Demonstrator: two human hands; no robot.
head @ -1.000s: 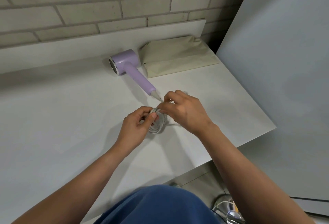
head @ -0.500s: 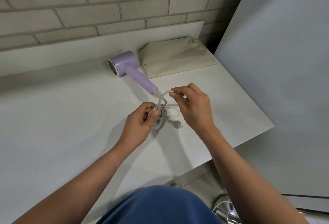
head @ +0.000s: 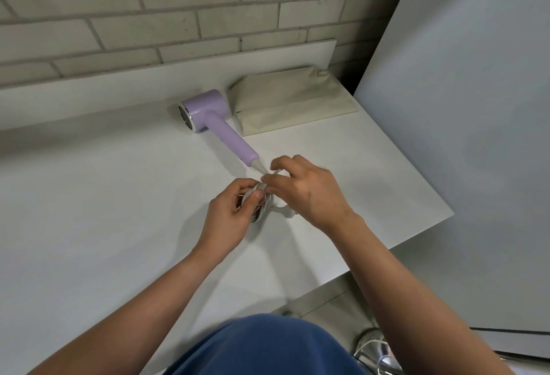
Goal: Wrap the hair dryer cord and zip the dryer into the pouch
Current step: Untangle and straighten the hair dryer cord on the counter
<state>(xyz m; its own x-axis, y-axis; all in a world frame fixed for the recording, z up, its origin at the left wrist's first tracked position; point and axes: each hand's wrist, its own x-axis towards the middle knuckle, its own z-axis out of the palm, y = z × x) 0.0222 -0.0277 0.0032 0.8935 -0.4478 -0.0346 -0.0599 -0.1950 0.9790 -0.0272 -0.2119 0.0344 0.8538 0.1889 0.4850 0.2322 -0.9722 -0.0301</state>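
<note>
A lilac hair dryer (head: 212, 120) lies on the white table (head: 104, 196), its handle pointing toward me. Its grey cord (head: 263, 206) is bunched in loops just below the handle's end. My left hand (head: 233, 217) grips this coil, thumb across the loops. My right hand (head: 306, 193) pinches a strand of cord at the top of the coil, close to the handle's strain relief. The white plug (head: 288, 211) pokes out under my right hand. A beige fabric pouch (head: 293, 100) lies flat behind the dryer, against the back ledge.
A brick wall (head: 178, 11) and a low white ledge run along the table's far side. A large grey panel (head: 476, 136) stands to the right, past the table's right edge. Floor and a shiny metal object (head: 375, 351) show at the bottom right.
My right hand swung out with a strand of cord, then came back over the coil in my left hand. The dryer and pouch stayed put.
</note>
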